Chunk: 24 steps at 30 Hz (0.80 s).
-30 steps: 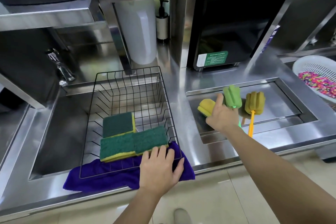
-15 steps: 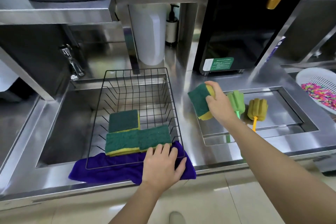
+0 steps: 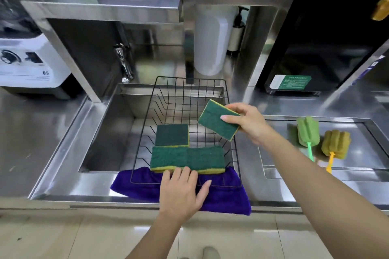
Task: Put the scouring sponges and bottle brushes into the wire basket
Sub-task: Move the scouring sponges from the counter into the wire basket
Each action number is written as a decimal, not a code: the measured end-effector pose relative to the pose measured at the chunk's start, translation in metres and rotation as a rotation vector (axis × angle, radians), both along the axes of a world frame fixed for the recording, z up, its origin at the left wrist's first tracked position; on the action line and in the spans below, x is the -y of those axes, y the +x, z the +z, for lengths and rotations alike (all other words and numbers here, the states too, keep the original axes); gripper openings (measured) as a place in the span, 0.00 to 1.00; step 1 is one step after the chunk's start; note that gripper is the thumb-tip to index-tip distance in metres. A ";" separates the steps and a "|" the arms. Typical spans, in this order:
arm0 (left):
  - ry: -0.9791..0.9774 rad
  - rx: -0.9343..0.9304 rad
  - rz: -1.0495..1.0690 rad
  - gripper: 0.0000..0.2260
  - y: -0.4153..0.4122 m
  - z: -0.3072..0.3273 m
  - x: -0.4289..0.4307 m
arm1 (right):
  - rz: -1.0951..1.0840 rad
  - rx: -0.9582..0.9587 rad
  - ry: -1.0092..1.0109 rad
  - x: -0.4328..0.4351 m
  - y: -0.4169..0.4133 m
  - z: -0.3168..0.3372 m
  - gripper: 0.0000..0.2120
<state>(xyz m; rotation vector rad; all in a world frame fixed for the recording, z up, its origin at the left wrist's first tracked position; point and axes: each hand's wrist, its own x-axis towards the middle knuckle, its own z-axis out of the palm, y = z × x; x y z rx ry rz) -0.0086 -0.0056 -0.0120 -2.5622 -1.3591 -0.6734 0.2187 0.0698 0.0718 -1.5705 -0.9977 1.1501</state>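
Note:
A black wire basket (image 3: 230, 99) sits over the sink edge on a purple cloth (image 3: 223, 197). Three green-and-yellow scouring sponges lie in it: one square sponge (image 3: 172, 134) behind, two side by side (image 3: 169, 157) (image 3: 205, 159) in front. My right hand (image 3: 249, 122) holds a fourth sponge (image 3: 216, 122), tilted, above the basket's right rim. My left hand (image 3: 182, 192) rests flat on the basket's front edge and the cloth, fingers spread. A green bottle brush (image 3: 307, 132) and a yellow bottle brush (image 3: 335, 143) lie in the recessed tray on the right.
The steel sink (image 3: 109, 132) drops away left of the basket, with a tap (image 3: 124, 63) behind it. A white bottle (image 3: 210, 44) and a pump dispenser (image 3: 236, 31) stand behind the basket. A black machine (image 3: 315, 38) fills the back right.
My right hand picked the sponge up from the right tray and carried it left over the basket's right rim. My left hand stayed on the basket's front edge.

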 end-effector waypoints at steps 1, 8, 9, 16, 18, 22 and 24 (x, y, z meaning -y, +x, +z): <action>0.010 -0.001 -0.002 0.19 0.000 -0.001 0.000 | 0.012 0.035 0.007 -0.004 -0.004 -0.002 0.14; 0.045 0.006 -0.009 0.18 -0.001 -0.007 -0.001 | 0.304 0.501 -0.131 -0.031 -0.016 -0.022 0.12; 0.047 0.006 -0.009 0.18 -0.001 -0.007 -0.001 | 0.338 0.513 -0.155 -0.033 -0.017 -0.024 0.10; 0.057 0.039 -0.015 0.18 -0.002 -0.006 -0.002 | 0.605 0.894 -0.278 -0.048 -0.028 -0.032 0.09; 0.056 0.047 -0.017 0.18 -0.002 -0.007 -0.002 | 0.598 0.940 -0.299 -0.048 -0.030 -0.034 0.10; 0.059 0.052 -0.018 0.19 -0.002 -0.008 -0.002 | 0.514 0.957 -0.315 -0.048 -0.031 -0.041 0.11; 0.063 0.050 -0.019 0.19 -0.002 -0.009 -0.002 | 0.482 0.966 -0.308 -0.047 -0.032 -0.043 0.11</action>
